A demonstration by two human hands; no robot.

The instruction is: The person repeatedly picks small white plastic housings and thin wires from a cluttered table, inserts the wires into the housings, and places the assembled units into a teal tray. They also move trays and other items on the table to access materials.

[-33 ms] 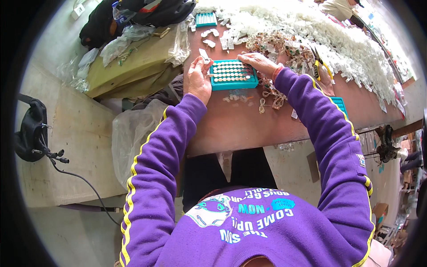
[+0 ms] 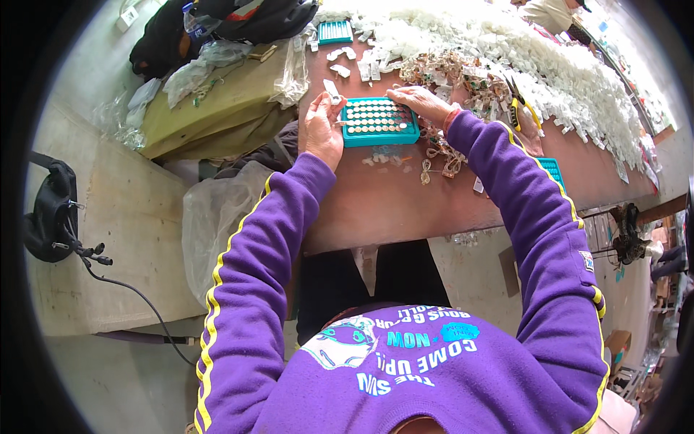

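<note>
A small white plastic piece [image 2: 332, 90] sticks up from the closed fingertips of my left hand [image 2: 322, 130], just left of a teal tray [image 2: 383, 139]. Rows of round metallic discs [image 2: 370, 116], resembling button cells, fill most of the tray. My right hand [image 2: 425, 103] reaches over the tray's far right corner. Its fingers are drawn together there, and what lies between them, if anything, is hidden. Small pale bits [image 2: 383, 157] lie along the tray's near side.
Coiled thin wires [image 2: 452, 163] lie right of the tray, with yellow-handled cutters [image 2: 515, 112] beyond. White plastic pieces [image 2: 499, 58] are heaped across the far table. Loose white pieces [image 2: 340, 70] and another teal tray [image 2: 335, 32] are at far left; a further teal tray [image 2: 551, 171] sits by my right forearm.
</note>
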